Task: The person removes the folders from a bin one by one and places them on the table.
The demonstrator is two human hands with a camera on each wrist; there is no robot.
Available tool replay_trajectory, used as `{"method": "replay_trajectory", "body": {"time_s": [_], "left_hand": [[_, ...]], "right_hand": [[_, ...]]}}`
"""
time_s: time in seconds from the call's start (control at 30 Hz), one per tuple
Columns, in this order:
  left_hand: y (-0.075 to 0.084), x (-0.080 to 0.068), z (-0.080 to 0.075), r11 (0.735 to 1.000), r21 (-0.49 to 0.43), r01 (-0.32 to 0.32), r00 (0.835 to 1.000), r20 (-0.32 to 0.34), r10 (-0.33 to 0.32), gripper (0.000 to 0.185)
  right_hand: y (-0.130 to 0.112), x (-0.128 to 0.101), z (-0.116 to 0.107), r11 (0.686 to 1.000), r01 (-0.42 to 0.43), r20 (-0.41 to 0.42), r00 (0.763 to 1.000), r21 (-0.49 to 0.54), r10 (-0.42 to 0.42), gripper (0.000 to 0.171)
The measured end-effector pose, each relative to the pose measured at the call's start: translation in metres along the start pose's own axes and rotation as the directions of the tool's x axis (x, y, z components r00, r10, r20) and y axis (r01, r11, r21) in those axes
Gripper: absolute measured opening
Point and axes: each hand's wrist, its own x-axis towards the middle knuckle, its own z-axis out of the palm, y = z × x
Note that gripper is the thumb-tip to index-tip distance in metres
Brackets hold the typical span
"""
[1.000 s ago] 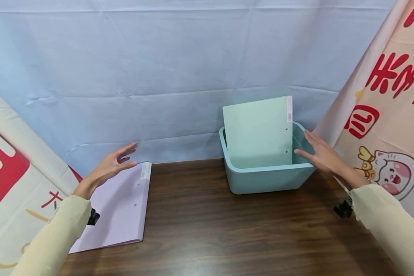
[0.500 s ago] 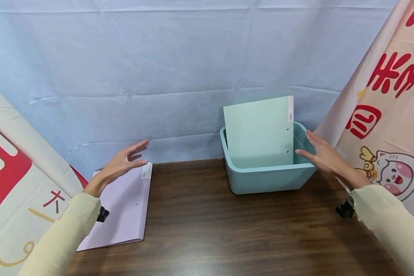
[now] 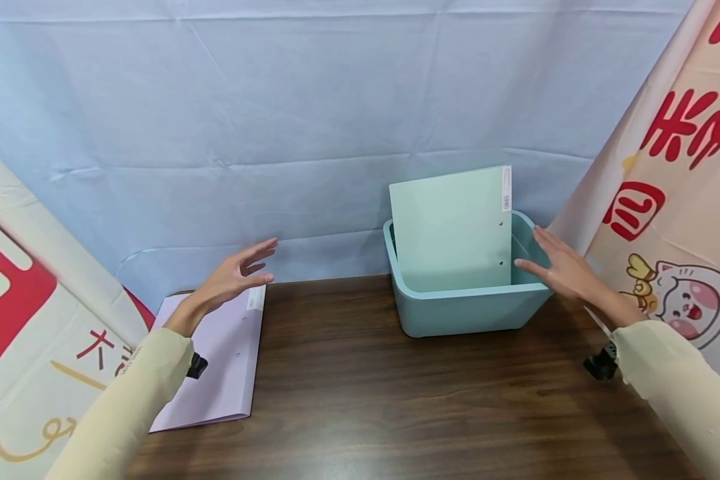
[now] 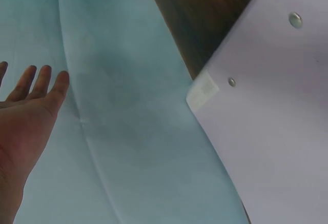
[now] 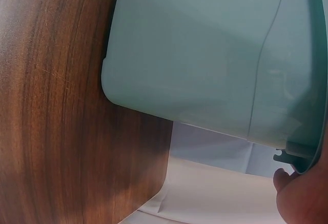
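My left hand (image 3: 233,279) hovers over the upper end of a lilac file folder (image 3: 216,360), fingers extended and holding nothing. The folder lies flat on the table, with a white label and metal rivets along its right side, seen closer in the left wrist view. At the right, my right hand (image 3: 563,267) is at the right rim of a teal plastic bin (image 3: 468,313), fingers straight and thumb apart. In the right wrist view, part of that hand shows beside the bin's rim. A mint green file folder (image 3: 450,233) stands upright in the bin, leaning slightly, its lower part hidden.
The dark wooden table (image 3: 348,387) runs between the lilac folder and the bin. A pale blue cloth (image 3: 312,133) hangs behind it. Printed banners hang at the left (image 3: 12,293) and right (image 3: 684,200) sides.
My left hand has moved to the right and slightly up over the lilac folder. The right hand stays at the bin's rim, and both folders and the bin remain in place.
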Motion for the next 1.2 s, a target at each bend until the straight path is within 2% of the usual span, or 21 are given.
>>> {"method": "replay_trajectory", "body": {"time_s": [0.53,0.77,1.2], "left_hand": [[0.017,0.02,0.019,0.997,-0.034,-0.071,0.996,0.046,0.073,0.078],[0.022,0.029,0.027,0.994,-0.076,-0.081,0.995,0.058,0.086,0.078],[0.038,0.049,0.047,0.99,-0.098,-0.099,0.992,0.073,0.107,0.076]], "right_hand": [[0.002,-0.001,0.0,1.0,-0.008,0.011,1.0,-0.005,0.008,0.098],[0.003,-0.001,0.0,1.0,0.001,0.005,1.0,-0.007,-0.001,0.097],[0.004,-0.001,0.002,1.0,0.004,-0.011,1.0,0.006,-0.004,0.097]]}}
